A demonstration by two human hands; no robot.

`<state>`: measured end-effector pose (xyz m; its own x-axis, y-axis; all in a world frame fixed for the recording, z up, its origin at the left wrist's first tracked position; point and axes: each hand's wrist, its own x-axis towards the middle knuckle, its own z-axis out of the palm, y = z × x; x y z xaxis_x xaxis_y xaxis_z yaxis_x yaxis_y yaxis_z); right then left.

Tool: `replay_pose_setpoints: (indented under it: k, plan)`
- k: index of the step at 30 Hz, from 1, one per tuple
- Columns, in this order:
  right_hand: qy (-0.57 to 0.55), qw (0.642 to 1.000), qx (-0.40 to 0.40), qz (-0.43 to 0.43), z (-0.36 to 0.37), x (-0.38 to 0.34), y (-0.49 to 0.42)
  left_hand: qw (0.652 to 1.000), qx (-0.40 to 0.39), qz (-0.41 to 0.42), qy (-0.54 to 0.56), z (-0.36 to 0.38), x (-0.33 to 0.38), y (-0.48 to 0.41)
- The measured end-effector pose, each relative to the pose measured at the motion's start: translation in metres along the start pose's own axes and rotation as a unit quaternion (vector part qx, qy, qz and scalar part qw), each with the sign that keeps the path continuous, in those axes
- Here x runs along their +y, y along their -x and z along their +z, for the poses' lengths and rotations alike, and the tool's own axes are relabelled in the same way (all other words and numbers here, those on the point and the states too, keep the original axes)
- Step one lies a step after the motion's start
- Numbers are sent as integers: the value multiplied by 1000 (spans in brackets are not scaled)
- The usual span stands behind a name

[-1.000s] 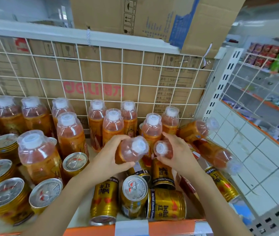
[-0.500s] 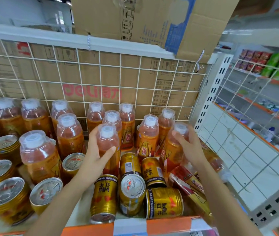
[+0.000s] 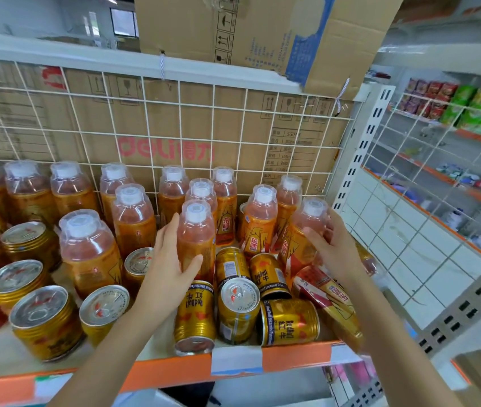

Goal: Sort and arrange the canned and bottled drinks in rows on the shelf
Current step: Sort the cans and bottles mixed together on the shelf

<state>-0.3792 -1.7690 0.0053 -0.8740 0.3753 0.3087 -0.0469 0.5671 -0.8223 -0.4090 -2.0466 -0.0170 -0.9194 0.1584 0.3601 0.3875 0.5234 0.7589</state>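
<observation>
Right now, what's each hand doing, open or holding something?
Left hand: grips the front middle bottle.
Right hand: grips the rightmost upright bottle.

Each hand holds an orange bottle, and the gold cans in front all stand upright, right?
Not quite: the head view shows the left hand and right hand each holding a white-capped orange plastic bottle, but most gold metal cans in front lie on their sides.
</observation>
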Motion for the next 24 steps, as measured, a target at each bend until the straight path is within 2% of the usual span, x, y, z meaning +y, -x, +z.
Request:
replay_pose_setpoints:
  k: [4,6,11,13,18,24]
  plan:
    - [47,998,45,-20,5,2,36,999,-25,7,20,-6,-4,28]
    - [76,995,42,-42,8,-4,60,998,-49,-7,25,-6,-8,42]
    - [163,978,-110,-75,17,-6,107,992,-127,-7,-14,-2,-22,69]
    - [195,970,-131,-68,25,0,118,988,-153,-32,-9,0,-28,76]
    - [243,966,-66,-65,44,13,133,969,-160,-167,91,4,-24,84]
    - [295,950,-92,-37,38,20,132,961,-158,-209,87,8,-16,72]
